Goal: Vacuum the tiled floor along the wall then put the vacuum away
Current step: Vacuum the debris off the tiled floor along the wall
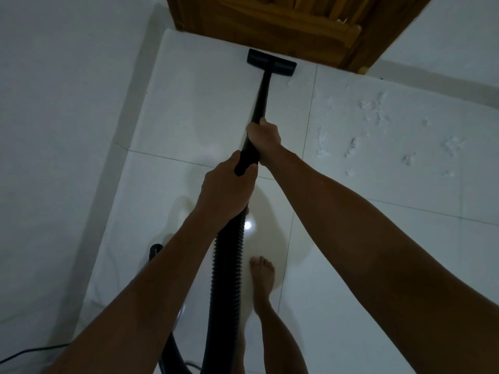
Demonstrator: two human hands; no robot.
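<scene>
The person holds the vacuum's black tube [260, 98] with both hands. The right hand [264, 137] is wrapped round it farther along, and the left hand [226, 184] grips nearer, where the stiff tube meets the ribbed hose [228, 268]. The flat floor head [271, 62] sits on the tiled floor [189, 109] at the far end, just beside the foot of a wooden door [270, 25], with the white wall [67, 90] running along the left.

The tube looks rigid and light, so it should push and steer well from this two-hand hold; the hose is soft and will bend and trail behind (it gives no control over the head). White crumbs [378, 130] lie scattered on the tiles to the right, well apart from the head and not yet picked up. A bare foot [262, 276] stands near, beside the hose.
</scene>
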